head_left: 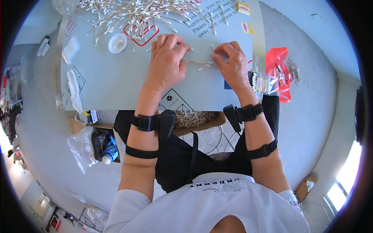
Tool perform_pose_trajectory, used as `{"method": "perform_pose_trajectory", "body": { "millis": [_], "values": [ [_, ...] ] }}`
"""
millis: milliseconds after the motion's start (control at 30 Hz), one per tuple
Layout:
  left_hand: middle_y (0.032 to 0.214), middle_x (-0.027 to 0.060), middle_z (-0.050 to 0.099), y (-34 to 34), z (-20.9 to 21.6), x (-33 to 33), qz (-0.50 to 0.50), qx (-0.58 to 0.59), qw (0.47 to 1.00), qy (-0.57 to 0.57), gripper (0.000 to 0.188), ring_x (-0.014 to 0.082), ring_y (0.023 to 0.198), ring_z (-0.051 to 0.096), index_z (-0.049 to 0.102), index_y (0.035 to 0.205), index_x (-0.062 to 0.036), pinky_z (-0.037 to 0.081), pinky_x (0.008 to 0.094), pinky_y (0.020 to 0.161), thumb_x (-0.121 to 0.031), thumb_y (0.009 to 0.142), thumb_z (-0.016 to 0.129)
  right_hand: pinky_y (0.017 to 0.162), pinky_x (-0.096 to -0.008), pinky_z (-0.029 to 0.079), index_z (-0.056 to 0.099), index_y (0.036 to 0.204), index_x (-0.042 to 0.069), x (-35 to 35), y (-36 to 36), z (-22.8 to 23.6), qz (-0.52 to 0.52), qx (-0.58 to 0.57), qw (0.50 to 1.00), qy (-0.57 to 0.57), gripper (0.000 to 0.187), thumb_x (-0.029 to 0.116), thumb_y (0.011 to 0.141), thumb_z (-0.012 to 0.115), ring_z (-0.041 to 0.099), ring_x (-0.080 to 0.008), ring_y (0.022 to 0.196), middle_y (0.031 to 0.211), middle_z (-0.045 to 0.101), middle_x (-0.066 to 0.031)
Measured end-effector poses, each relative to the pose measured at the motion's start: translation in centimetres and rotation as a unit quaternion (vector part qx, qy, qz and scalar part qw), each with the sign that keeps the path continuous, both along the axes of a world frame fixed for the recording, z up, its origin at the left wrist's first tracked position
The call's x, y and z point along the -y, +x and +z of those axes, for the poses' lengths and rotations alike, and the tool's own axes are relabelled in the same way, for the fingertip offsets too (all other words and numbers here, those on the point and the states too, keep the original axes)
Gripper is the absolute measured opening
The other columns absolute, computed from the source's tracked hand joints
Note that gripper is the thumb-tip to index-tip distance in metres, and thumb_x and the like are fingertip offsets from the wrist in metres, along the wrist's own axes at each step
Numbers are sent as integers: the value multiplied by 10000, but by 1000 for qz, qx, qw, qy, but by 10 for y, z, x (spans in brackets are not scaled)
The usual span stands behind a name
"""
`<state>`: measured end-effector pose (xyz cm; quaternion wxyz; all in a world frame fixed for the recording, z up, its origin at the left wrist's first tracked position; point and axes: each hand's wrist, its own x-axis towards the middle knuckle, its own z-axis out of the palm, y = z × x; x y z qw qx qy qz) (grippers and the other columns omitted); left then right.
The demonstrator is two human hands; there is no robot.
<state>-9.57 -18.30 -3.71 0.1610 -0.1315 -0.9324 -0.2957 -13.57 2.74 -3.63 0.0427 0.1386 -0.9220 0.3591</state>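
Observation:
Several loose cotton swabs (pixel 200 62) lie between my hands on the grey printed tabletop (pixel 112 85). My left hand (pixel 167 60) is closed, its fingers curled around cotton swabs whose ends stick out beside the fingertips. To the right, my right hand (pixel 232 64) has thumb and forefinger pinched, with a white swab tip showing just above them. How many swabs each hand grips is hidden by the fingers. Beyond my left hand spreads a big heap of cotton swabs (pixel 136 15). A small round white tub (pixel 117 43) stands left of that hand.
A clear pack of swabs (pixel 261 83) sits near my right wrist, with a red plastic bag (pixel 278 73) beyond the table edge. Small yellow labels (pixel 246 27) lie at far right. White crumpled plastic (pixel 74 90) rests at left. Below, a cardboard box (pixel 198 120) holds more swabs.

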Motion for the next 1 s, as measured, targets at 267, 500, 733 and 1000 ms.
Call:
{"method": "perform_pose_trajectory", "body": {
  "millis": [267, 500, 733, 1000],
  "values": [
    [1120, 43, 565, -4, -7, 7, 79, -28, 995, -53, 388, 280, 1102, 467, 684, 1065, -108, 364, 408, 967, 29, 711, 600, 792, -382, 502, 662, 931, 41, -13, 13, 16, 32, 113, 990, -84, 255, 54, 695, 758, 595, -281, 870, 980, 580, -94],
    [1037, 11, 571, -4, -7, -2, 60, -38, 995, -64, 193, 244, 1062, 492, 678, 903, -102, 382, 407, 907, -78, 721, 734, 836, -381, 492, 653, 956, 57, -2, 23, 15, 53, 24, 998, 16, 418, 155, 603, 856, 564, -290, 978, 1078, 554, -83],
    [986, 9, 577, -7, -9, -11, 45, -39, 997, -57, 156, 232, 1022, 511, 652, 831, -87, 394, 393, 883, -67, 703, 737, 858, -412, 472, 619, 932, 56, 6, 31, 6, 21, 2, 999, 33, 391, 154, 622, 835, 552, -311, 985, 1051, 549, -106],
    [954, 27, 566, 6, 9, 34, 98, -8, 995, -8, 251, 275, 974, 490, 625, 862, -94, 385, 413, 840, -65, 619, 682, 885, -414, 445, 638, 1051, 72, 9, 28, 11, 29, -30, 999, -13, 418, 156, 673, 797, 523, -317, 1050, 1139, 542, -124]
  ]
}}
